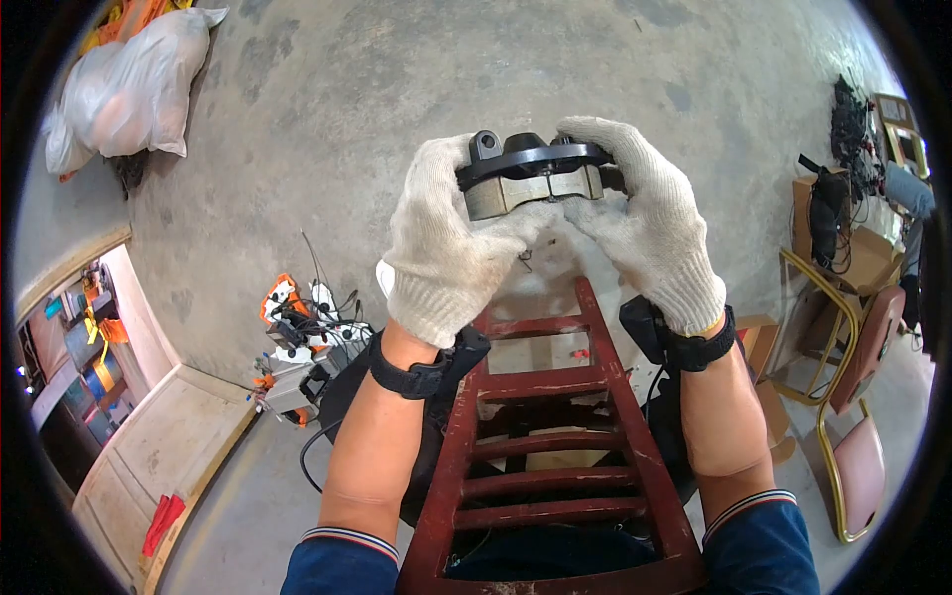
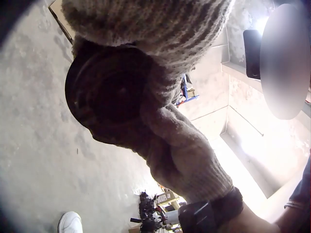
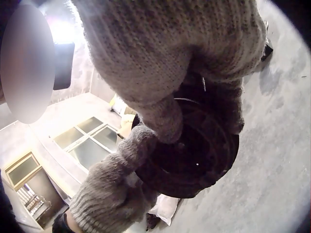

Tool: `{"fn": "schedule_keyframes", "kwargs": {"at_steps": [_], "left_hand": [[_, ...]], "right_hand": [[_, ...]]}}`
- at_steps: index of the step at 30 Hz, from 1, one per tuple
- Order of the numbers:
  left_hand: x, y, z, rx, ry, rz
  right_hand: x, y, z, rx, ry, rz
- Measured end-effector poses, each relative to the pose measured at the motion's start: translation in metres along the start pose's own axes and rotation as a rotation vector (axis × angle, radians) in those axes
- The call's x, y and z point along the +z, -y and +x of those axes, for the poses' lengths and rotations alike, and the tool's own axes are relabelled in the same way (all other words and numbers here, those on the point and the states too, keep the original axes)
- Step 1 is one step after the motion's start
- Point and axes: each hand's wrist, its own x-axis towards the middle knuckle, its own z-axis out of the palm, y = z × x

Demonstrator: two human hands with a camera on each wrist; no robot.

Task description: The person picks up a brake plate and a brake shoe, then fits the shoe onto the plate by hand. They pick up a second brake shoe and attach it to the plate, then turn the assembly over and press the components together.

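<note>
A round black drum brake assembly (image 1: 535, 159) with pale metal shoes along its near side is held up above the floor between both hands. My left hand (image 1: 441, 238), in a white knit glove, grips its left edge, the thumb reaching along the underside. The gloved right hand (image 1: 654, 223) holds the opposite edge, its fingers over the top and its thumb below. The left wrist view shows the brake (image 2: 107, 92) as a dark disc partly covered by the glove. From the right wrist, the dark round face (image 3: 189, 155) appears with thumbs of both gloves against it.
Below the hands stands a dark red wooden slatted frame (image 1: 545, 486). White and orange devices with cables (image 1: 297, 327) lie on the floor at left. A stuffed plastic bag (image 1: 139, 89) is at far left, and cardboard boxes (image 1: 863, 248) and chairs (image 1: 858, 461) are at right.
</note>
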Motion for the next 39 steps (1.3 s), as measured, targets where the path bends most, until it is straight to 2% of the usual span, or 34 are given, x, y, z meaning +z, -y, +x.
{"fn": "schedule_keyframes", "kwargs": {"at_steps": [1,4,6,8,10,11,12,13,17,23,25,29,31,33,35,36,38,39], "left_hand": [[-0.001,-0.001,0.0,-0.059,0.029,-0.035],[-0.002,-0.001,0.0,-0.081,0.065,-0.103],[-0.001,0.0,0.003,-0.139,0.078,-0.187],[-0.002,0.001,0.006,-0.196,0.091,-0.27],[-0.007,0.004,0.009,-0.296,0.14,-0.568],[-0.01,0.004,0.009,-0.334,0.159,-0.636],[-0.012,0.005,0.01,-0.334,0.158,-0.636],[-0.012,0.007,0.011,-0.374,0.164,-0.655],[-0.012,0.012,0.01,-0.442,0.193,-0.718],[-0.011,0.011,0.01,-0.497,0.204,-0.7],[-0.011,0.017,0.009,-0.495,0.213,-0.706],[-0.008,0.022,0.006,-0.497,0.224,-0.738],[-0.005,0.02,0.006,-0.495,0.213,-0.807],[-0.004,0.021,0.006,-0.493,0.202,-0.876],[-0.002,0.027,0.005,-0.374,0.215,-0.873],[-0.003,0.026,0.005,-0.374,0.215,-0.873],[-0.005,0.021,0.007,-0.388,0.264,-0.924],[-0.005,0.021,0.006,-0.388,0.263,-0.924]], "right_hand": [[0.0,0.001,0.0,0.0,0.0,0.0],[0.002,0.004,0.001,-0.018,-0.027,0.005],[0.001,0.008,0.002,0.114,-0.013,0.102],[0.002,0.005,0.002,0.143,-0.022,0.136],[0.0,0.007,0.004,0.171,-0.031,0.168],[-0.004,0.013,0.007,0.307,0.002,0.163],[-0.007,0.017,0.009,0.444,0.034,0.158],[-0.009,0.017,0.007,0.461,0.042,0.231],[-0.008,0.011,0.007,0.423,0.035,0.222],[-0.012,0.018,0.008,0.578,0.095,0.315],[-0.007,0.009,0.006,0.503,0.06,0.464],[-0.004,0.005,0.005,0.506,0.058,0.508],[0.001,-0.001,0.005,0.53,0.014,0.701],[-0.004,0.002,0.003,0.485,0.067,0.636],[-0.008,-0.007,0.001,0.44,0.119,0.571],[-0.008,-0.021,0.0,0.063,0.107,0.281],[-0.007,-0.025,-0.002,-0.309,0.091,-0.015],[-0.008,-0.022,-0.005,-0.159,0.132,0.185]]}}
